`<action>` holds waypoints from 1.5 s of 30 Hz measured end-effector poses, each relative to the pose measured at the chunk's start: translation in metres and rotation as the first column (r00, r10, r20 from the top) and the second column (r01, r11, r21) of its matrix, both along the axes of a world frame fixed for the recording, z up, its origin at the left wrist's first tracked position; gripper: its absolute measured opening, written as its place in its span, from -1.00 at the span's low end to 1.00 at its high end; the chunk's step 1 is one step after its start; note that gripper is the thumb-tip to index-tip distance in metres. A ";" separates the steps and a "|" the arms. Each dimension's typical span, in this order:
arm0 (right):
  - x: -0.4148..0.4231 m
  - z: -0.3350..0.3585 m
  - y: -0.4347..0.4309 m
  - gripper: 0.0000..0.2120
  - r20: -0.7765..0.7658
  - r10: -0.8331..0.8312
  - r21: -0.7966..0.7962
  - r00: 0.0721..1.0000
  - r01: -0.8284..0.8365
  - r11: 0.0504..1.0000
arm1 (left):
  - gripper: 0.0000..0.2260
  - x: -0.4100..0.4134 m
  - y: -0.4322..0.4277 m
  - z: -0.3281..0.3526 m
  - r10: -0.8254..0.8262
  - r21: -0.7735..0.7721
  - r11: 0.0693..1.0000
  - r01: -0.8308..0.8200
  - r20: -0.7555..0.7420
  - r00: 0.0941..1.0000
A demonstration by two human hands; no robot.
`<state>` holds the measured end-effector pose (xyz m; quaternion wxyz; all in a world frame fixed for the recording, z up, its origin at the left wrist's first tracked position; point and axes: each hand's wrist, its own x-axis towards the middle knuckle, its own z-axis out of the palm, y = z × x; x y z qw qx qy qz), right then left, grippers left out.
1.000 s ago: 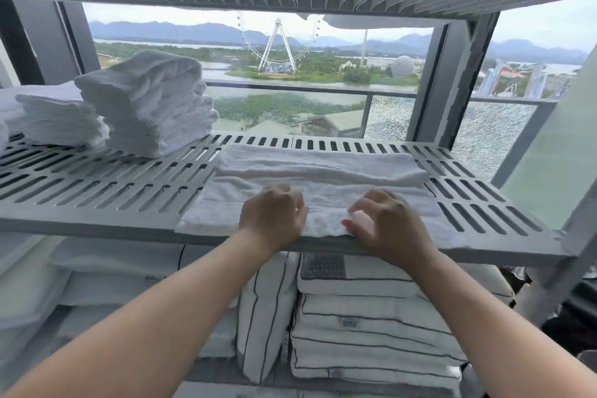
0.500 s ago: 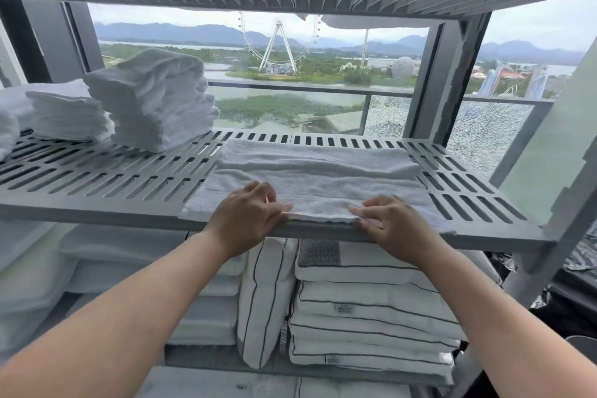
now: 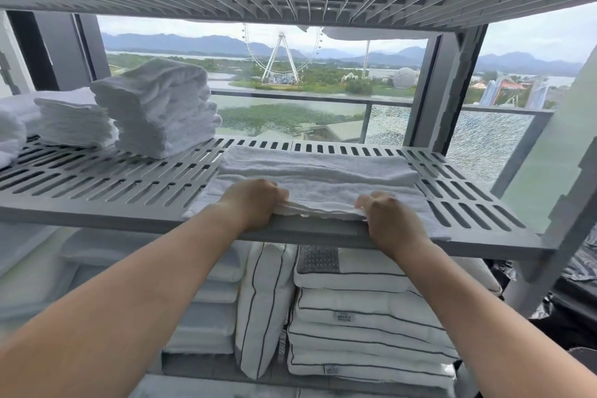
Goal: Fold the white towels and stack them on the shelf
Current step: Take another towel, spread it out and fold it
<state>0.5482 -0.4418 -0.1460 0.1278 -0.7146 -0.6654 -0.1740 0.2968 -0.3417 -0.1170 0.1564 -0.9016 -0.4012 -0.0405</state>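
The white towel [image 3: 318, 182] lies part-folded across the front of the slatted shelf [image 3: 97, 184], to the right of the stack of folded towels [image 3: 161, 107]. Its near edge sits at the shelf's lip, probably so it can be doubled over on a flat surface. The left hand [image 3: 255, 203] and right hand [image 3: 387, 220], set apart, each pinch that edge. Half a second ago their fingers lay flatter on top; now the layered edge is slightly raised.

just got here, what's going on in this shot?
A person is folding a white towel that lies on the grey slotted shelf. The left hand and right hand both grip its near edge at the shelf's front lip. Folded stacks sit further left on the same shelf, and pillows fill the level below.
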 end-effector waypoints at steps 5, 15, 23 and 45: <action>-0.007 -0.005 0.010 -0.79 0.020 -0.210 0.145 0.978 0.205 0.968 | -0.73 0.013 0.013 -0.013 0.158 0.058 0.983 -0.173 0.209 0.965; 0.034 0.026 0.108 -0.78 0.112 -0.301 0.324 0.947 0.252 0.912 | -0.85 0.032 0.105 0.029 -0.064 0.448 0.892 -0.055 0.247 0.967; 0.060 0.049 0.225 -0.71 0.154 -0.358 0.128 0.921 0.340 0.932 | -0.69 0.074 0.216 0.039 -0.096 0.403 0.915 -0.014 0.250 0.963; 0.121 0.024 0.241 -0.70 -0.053 -0.545 0.074 0.837 0.548 0.833 | -0.80 0.106 0.249 0.006 0.156 0.159 0.971 -0.179 0.145 0.977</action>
